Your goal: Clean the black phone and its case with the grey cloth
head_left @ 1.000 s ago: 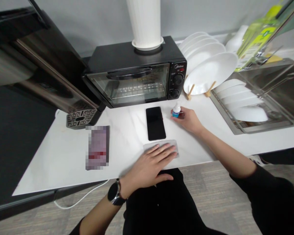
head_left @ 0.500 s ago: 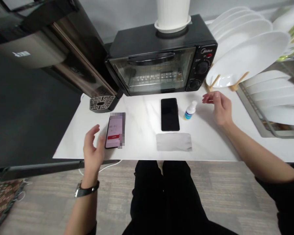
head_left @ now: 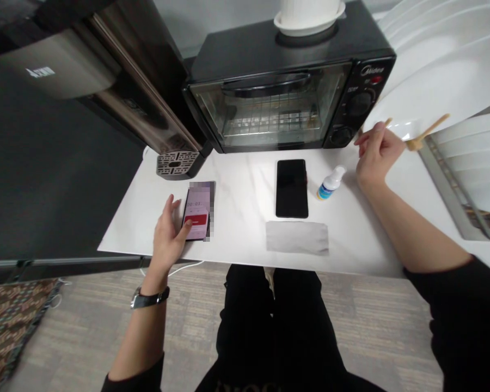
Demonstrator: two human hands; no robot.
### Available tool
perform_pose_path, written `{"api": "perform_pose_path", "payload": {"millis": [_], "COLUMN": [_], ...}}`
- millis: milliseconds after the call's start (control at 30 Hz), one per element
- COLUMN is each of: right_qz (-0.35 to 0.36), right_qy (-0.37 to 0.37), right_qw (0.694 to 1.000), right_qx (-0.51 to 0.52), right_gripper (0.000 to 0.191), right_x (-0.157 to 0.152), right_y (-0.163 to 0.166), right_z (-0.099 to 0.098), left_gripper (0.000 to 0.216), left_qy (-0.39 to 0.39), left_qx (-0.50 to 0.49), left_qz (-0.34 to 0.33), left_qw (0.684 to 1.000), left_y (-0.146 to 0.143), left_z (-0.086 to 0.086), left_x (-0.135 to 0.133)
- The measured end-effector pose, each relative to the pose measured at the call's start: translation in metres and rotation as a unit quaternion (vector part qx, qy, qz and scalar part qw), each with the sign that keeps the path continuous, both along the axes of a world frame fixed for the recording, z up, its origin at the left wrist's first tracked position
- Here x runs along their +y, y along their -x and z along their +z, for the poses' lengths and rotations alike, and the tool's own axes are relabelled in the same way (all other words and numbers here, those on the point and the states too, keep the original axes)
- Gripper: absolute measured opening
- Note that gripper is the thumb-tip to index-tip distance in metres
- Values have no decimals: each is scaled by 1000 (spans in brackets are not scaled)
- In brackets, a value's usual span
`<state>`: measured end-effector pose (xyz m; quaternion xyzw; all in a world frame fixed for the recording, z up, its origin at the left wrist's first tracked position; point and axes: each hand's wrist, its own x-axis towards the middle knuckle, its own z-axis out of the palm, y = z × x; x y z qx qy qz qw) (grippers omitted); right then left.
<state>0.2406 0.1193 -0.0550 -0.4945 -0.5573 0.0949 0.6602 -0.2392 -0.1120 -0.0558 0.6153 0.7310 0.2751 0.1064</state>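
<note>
My left hand point(head_left: 170, 234) rests by the left edge of a phone point(head_left: 196, 212) with a lit pink screen. Its thumb lies over the screen near a red button, and the fingers are spread; part of the screen is pixelated. My right hand point(head_left: 378, 155) hovers over the right side of the counter, fingers loosely bent and nothing seen in them. Nearest to it stands a small white spray bottle point(head_left: 330, 183) with a blue label. Left of the bottle a black phone point(head_left: 291, 188) lies with its screen dark. A folded grey cloth point(head_left: 297, 237) lies just below that phone.
A black toaster oven point(head_left: 269, 109) stands at the back of the white counter point(head_left: 240, 218), a white pot point(head_left: 306, 22) on top. On the left is a drink dispenser with a drip tray point(head_left: 177, 164). White plates point(head_left: 441, 92) stand in racks at right.
My left thumb has come down onto the lit phone's screen. The right hand's fingers are bent more, near the plate rack. The whole view has shifted slightly.
</note>
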Motion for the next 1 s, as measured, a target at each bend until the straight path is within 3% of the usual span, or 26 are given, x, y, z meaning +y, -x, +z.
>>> {"api": "perform_pose_path", "payload": {"millis": [300,400,533,1000], "right_qz": [-82,-100,-101,-98], "right_qy": [27,55,92,121], "right_qw": [996,993,991,988], "right_qx": [-21,-13,3,5], "right_gripper": [54,58,58,56], "right_x": [19,24,27,29], "right_y": [-9,-18,-24,-29], "right_z": [-1,0,5,9], "left_gripper": [80,79,78,76], "left_qy": [1,-4,-6,3], "left_qx": [47,55,62,81], "left_qz": [0,-9,-12,-6], "left_qw": [999,998,998,997], "left_y": [-3,-5,-3,-2], "left_z": [1,2,2,1], "left_x": [0,1,1,2]}}
